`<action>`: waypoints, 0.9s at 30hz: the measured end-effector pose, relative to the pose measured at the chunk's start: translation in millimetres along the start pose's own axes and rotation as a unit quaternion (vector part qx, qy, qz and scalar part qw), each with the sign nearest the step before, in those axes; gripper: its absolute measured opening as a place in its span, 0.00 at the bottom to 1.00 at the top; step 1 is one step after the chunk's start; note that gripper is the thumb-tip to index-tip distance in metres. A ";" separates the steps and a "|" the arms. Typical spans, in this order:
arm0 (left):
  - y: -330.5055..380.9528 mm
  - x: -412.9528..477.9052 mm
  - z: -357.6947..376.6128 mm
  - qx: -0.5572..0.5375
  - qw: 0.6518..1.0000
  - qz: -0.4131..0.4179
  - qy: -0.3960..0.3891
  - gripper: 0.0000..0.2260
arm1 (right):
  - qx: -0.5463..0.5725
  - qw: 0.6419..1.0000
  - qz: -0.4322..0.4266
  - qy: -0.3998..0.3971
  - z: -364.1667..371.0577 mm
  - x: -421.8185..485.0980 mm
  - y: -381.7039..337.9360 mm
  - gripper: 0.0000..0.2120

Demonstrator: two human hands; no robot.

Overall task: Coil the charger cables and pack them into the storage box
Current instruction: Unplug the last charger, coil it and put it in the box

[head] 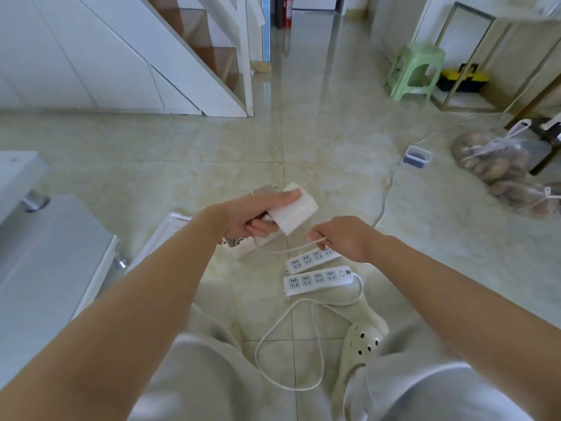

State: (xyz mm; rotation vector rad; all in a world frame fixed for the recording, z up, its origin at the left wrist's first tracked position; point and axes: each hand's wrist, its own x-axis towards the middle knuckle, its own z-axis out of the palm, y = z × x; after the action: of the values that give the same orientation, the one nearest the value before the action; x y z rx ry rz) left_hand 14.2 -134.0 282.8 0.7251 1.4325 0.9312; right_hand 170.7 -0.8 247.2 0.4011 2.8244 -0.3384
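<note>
Above the floor, my left hand [258,217] grips a power strip [293,212]; right hand [343,238] pinches its cable [291,249]. Coiling begins; next wrap needs slack.

Person crouched over tiled floor [212,153]. Left hand [255,214] grips white power strip [293,212] raised above floor. Right hand [343,238] pinches thin white cable [291,249] running to that strip. Two more power strips [317,279] lie side by side on floor below, loose cord [288,354] looped near beige clog [361,344]. White box edge [165,229] behind left forearm.
</note>
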 end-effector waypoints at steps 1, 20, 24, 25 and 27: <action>-2.8 -2.9 2.1 0.059 0.998 -0.021 -0.028 0.19 | -0.013 1.000 0.007 -0.001 -0.7 -3.8 -1.9 0.10; -39.5 49.2 13.4 0.271 0.934 -0.049 0.226 0.16 | 0.162 0.976 0.035 0.142 20.6 -22.9 -14.6 0.16; -41.9 47.7 16.9 0.330 0.926 -0.049 0.174 0.14 | 0.271 0.923 0.106 0.251 9.5 -14.6 -8.3 0.14; -43.7 46.0 17.0 0.358 0.919 -0.052 0.158 0.15 | 0.292 0.909 0.129 0.268 8.1 -12.0 -4.2 0.14; -48.2 44.0 15.9 0.388 0.910 -0.056 0.137 0.17 | 0.313 0.894 0.163 0.276 8.5 -8.0 2.2 0.16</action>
State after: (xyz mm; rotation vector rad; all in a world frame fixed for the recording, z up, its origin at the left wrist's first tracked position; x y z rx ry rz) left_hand 30.7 -117.1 219.9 1.0998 2.1042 0.3472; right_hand 180.7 -2.9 241.2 1.2645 3.0078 -1.2359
